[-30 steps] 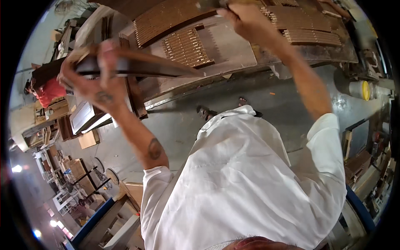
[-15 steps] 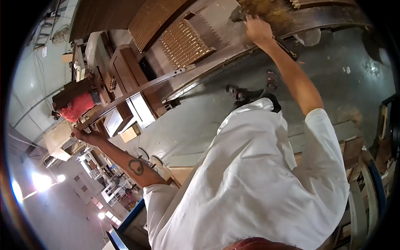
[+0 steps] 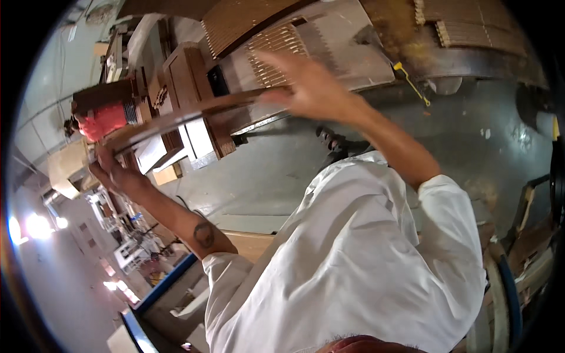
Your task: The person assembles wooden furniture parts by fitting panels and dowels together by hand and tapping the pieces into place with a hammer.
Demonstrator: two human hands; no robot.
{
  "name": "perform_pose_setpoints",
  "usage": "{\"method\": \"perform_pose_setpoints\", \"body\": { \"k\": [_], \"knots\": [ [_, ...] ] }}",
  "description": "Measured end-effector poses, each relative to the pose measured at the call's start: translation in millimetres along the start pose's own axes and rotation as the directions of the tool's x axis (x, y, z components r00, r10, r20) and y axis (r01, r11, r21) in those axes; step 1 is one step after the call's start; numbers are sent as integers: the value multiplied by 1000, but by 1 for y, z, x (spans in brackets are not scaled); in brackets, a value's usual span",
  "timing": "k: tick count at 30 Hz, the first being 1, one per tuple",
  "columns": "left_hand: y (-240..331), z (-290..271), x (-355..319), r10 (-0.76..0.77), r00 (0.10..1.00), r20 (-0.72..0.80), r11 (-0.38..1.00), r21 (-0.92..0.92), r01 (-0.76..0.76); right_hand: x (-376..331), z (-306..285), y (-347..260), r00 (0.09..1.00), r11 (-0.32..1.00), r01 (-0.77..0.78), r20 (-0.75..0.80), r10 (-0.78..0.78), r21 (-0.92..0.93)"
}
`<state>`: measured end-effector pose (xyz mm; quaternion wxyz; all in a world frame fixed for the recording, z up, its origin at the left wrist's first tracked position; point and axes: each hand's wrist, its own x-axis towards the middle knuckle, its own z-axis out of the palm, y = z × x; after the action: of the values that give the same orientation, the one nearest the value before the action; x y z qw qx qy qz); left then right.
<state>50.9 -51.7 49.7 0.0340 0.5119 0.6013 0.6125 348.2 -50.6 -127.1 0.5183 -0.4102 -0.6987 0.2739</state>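
Brown strip (image 3: 170,122); hands (image 3: 122,178) at both ends

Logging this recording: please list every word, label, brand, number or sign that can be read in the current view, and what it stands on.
No text can be read.
Long wooden strip in the left hand: no lettering visible.
White shirt: no lettering visible.
Yellow-handled tool at the table edge: too small to read any marking.
Left forearm tattoo: too blurred to tell any letters.
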Motion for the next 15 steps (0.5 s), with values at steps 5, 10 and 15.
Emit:
{"method": "perform_pose_setpoints", "body": {
  "k": [5,10,15],
  "knots": [
    [70,65,-66,575,754,318,709,265,-653,77,-9,-98,961,941,103,212,-178,322],
    [10,29,-31,361,927,-97,920,197,-338,89,-13,-83,958,979,-96,282,42,181],
    [-28,42,-20,-12,886,464,749,-583,315,106,-5,-90,951,902,-74,301,-64,425]
  ]
}}
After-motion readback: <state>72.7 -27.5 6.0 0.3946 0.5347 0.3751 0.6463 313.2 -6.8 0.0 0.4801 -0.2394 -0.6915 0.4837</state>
